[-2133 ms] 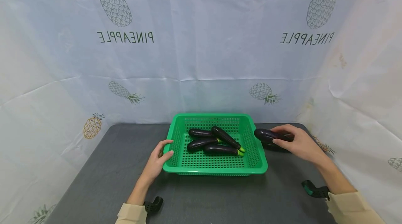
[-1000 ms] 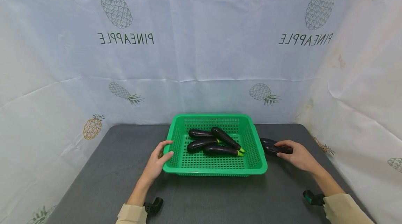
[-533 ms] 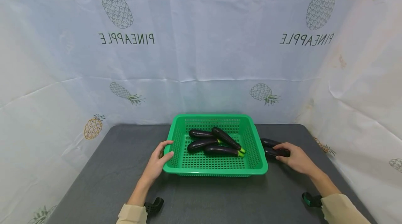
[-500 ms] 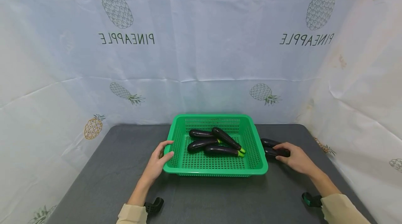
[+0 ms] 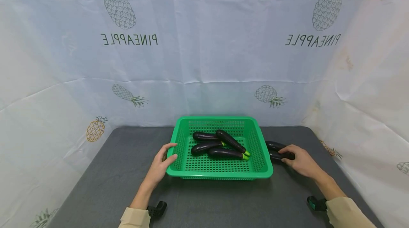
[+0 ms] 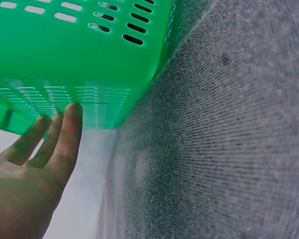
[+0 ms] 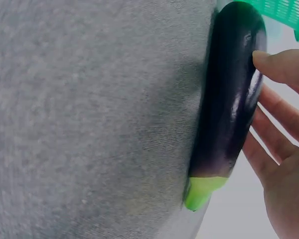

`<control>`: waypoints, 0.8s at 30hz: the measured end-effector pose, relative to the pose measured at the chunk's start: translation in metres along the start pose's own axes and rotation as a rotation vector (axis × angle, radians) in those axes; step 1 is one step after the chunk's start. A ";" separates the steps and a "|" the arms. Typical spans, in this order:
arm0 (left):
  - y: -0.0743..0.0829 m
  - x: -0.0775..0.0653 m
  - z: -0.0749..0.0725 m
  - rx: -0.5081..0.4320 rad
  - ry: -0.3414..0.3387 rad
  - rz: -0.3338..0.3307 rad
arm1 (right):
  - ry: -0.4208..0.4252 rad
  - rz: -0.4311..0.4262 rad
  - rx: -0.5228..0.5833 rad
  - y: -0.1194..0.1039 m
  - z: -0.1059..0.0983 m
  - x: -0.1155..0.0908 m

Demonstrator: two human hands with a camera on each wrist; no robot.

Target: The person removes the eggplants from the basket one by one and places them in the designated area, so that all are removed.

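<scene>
Right hand (image 5: 301,163), lower right of head view: thumb and fingers pinch the nearer glossy dark-purple eggplant with a green stem end (image 7: 229,99). It lies on or just above the grey bench (image 5: 207,203), right of the green perforated plastic basket (image 5: 220,174); can't tell which. Second dark eggplant (image 5: 274,145) right behind it; contact unclear. Four dark-purple eggplants with green stems (image 5: 225,153) inside basket, centre frame. Left hand (image 5: 157,166) at basket's left side, fingers (image 6: 67,139) fairly straight, touching the wall, not clenched.

Handling, my judgement: skin looks slick, so thumb and fingers should oppose each other squarely around the body; avoid nudging the rear eggplant; clear the rim on any lift; left hand steadies lightly.
</scene>
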State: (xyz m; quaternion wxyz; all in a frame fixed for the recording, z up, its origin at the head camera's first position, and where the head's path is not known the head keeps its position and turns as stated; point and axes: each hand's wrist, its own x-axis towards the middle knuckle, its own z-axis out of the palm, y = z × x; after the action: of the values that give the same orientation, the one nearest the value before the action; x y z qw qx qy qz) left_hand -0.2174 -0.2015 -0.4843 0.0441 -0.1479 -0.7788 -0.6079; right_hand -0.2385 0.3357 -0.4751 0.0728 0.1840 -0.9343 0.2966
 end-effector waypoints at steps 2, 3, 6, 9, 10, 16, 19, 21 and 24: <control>0.000 0.000 0.000 -0.001 -0.001 0.004 | 0.011 0.000 -0.009 -0.002 -0.002 0.000; 0.000 0.000 0.000 -0.002 -0.002 0.006 | 0.018 0.001 -0.008 -0.003 -0.004 0.001; 0.000 0.000 0.000 -0.004 -0.002 0.007 | 0.028 0.016 -0.009 -0.008 -0.011 0.001; 0.000 0.000 0.000 -0.008 -0.003 0.005 | 0.047 0.031 -0.010 -0.014 -0.019 0.003; 0.000 0.000 0.000 -0.008 -0.004 0.004 | 0.056 0.037 -0.016 -0.017 -0.021 0.004; -0.001 -0.001 0.000 -0.008 -0.004 -0.007 | 0.095 0.058 -0.007 -0.038 -0.036 0.007; -0.001 -0.001 -0.001 -0.010 -0.004 -0.011 | 0.101 0.066 0.007 -0.047 -0.043 0.009; 0.000 -0.001 -0.001 -0.012 -0.005 -0.011 | 0.104 0.071 0.007 -0.053 -0.046 0.011; 0.000 -0.001 -0.001 -0.012 -0.005 -0.013 | 0.108 0.073 0.002 -0.061 -0.051 0.014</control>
State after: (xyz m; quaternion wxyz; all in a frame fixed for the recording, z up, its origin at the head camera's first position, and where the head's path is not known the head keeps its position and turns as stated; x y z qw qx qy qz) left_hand -0.2167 -0.2023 -0.4842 0.0375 -0.1446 -0.7762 -0.6125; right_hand -0.2264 0.3151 -0.3985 0.1118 0.1335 -0.9348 0.3096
